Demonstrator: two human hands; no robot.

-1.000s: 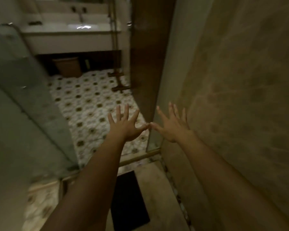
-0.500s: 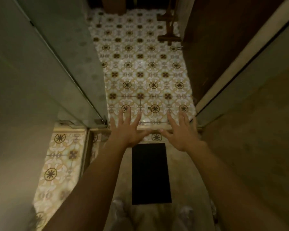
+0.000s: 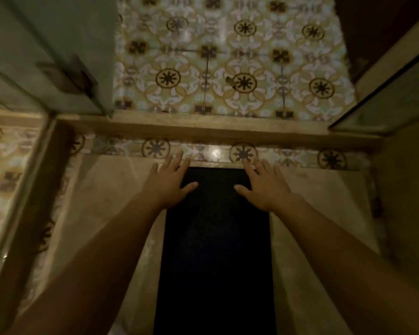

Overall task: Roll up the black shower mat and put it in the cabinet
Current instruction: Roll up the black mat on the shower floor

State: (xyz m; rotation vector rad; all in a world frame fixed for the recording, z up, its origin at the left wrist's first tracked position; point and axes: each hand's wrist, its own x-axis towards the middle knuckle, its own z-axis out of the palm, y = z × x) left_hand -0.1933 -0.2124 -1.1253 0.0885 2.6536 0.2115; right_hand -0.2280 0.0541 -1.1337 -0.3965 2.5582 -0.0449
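Observation:
The black shower mat lies flat on the beige shower floor, running from the tiled strip at the threshold down to the bottom of the view. My left hand is over the mat's far left corner with fingers spread. My right hand is over the far right corner, also spread. Neither hand grips anything. Whether the palms touch the mat is unclear. No cabinet is in view.
A raised stone threshold crosses the view ahead, with patterned floor tiles beyond it. A glass door with a metal hinge stands at the left. Another glass panel and a wall close the right side.
The view has tilted down and dropped much closer to the floor. Both hands have come down from mid-air to the far end of the mat, which now fills the lower centre.

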